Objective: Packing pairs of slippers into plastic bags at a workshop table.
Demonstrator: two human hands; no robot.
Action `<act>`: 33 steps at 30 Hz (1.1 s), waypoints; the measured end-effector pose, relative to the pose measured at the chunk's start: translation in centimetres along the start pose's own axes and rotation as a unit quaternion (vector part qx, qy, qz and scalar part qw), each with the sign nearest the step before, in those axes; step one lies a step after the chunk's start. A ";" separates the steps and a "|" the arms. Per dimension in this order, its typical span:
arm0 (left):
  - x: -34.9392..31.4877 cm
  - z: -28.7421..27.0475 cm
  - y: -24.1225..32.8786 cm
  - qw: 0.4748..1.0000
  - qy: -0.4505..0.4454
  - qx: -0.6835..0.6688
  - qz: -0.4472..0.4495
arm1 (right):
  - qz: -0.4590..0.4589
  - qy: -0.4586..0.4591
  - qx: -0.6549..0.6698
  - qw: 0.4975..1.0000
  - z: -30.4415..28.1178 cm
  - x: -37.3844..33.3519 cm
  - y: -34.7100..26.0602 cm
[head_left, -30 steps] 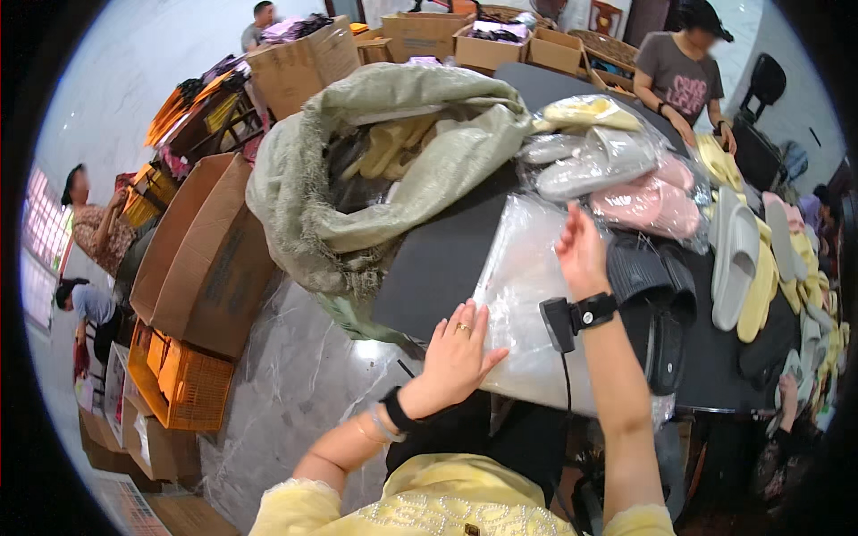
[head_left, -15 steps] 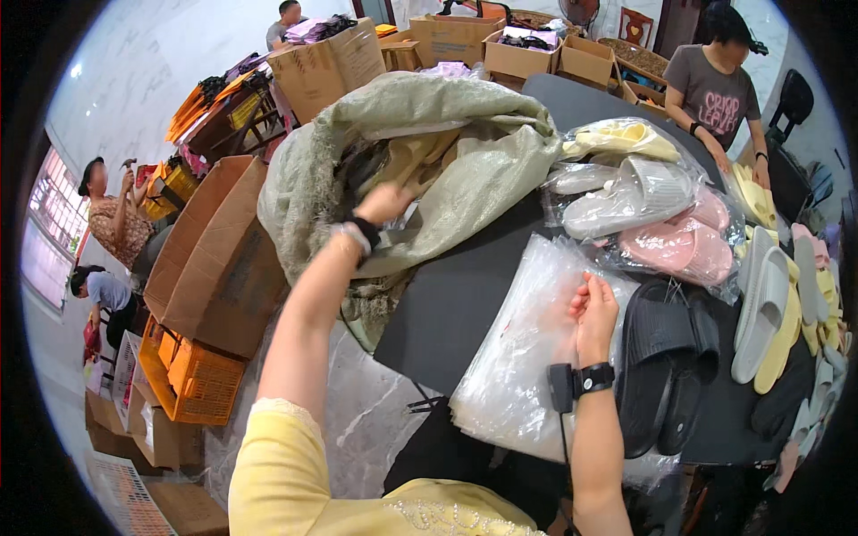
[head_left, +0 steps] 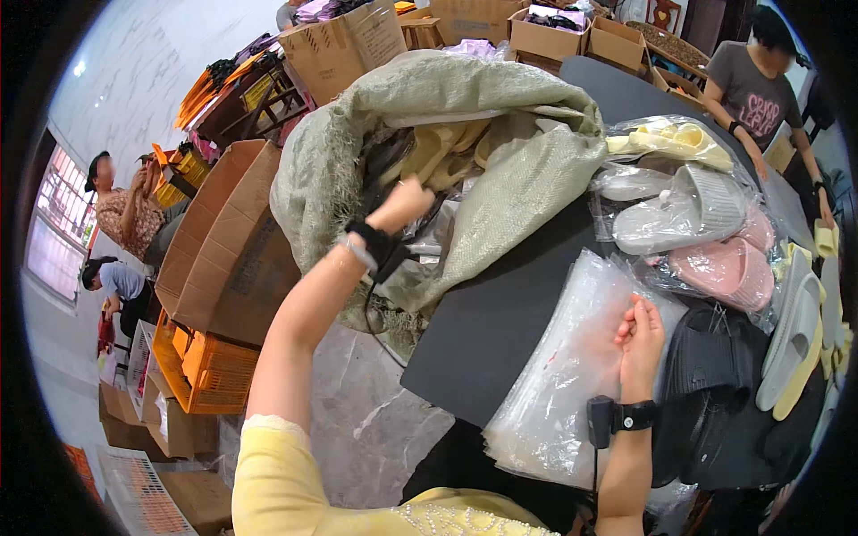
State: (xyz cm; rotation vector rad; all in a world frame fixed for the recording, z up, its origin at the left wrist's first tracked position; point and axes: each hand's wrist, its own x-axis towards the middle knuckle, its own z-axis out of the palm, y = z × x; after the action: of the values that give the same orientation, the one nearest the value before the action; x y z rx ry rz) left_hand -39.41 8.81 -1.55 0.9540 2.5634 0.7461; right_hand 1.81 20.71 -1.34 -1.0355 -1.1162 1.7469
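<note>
Woven sack point(head_left: 536, 188), upper ctr: L hand point(head_left: 404, 205) in its mouth, R hand point(head_left: 640, 338) at clear bags

Pale-green sack sits upper ctr of frame, mouth up, rim rolled outward, right by dark table point(head_left: 483, 348). Yellowish slippers point(head_left: 436, 147) show inside, upper part of the mouth. Person's L hand dips in just below them, back of hand up, fingers bent; fingertips hidden, so can't tell if it's gripping anything. R hand, right of ctr, has fingers half-curled above the stack of clear plastic bags point(head_left: 559, 384); can't tell if it pinches the film.

Upper R of frame: bagged slippers on table, yellow pair point(head_left: 675, 143), grey pair point(head_left: 684, 214) & pink pair point(head_left: 728, 272), close tog. Black slippers point(head_left: 706, 353) lie lower R, just beside the stack. Far L: tall cardbd box point(head_left: 228, 255) w/ orange crate point(head_left: 214, 380) below it in frame. Co-worker point(head_left: 760, 89) stands upper R.
</note>
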 end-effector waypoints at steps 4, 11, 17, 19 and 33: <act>7.0 -0.4 -3.6 0.984 0.006 0.135 -0.118 | -0.021 0.007 -0.012 1.000 -0.8 0.0 -0.6; 14.7 0.7 -25.3 0.871 0.481 0.047 -0.091 | 0.035 -0.022 0.014 0.999 0.6 -1.1 -0.3; 16.0 5.2 -26.1 0.919 0.388 0.024 -0.069 | 0.016 0.013 -0.026 0.999 0.8 -1.0 -0.9; 17.0 4.7 -25.2 0.930 0.361 0.025 -0.059 | 0.017 0.017 -0.032 0.999 0.5 -0.7 -1.1; 6.5 -0.9 -19.0 0.966 0.253 0.057 0.013 | 0.013 -0.011 0.007 1.000 -0.1 -0.4 -0.3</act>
State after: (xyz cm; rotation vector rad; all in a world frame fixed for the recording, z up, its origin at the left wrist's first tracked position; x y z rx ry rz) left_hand -54.40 0.61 -12.22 0.9277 3.0657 0.9629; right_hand 2.07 20.48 -1.01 -1.0294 -1.1072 1.7870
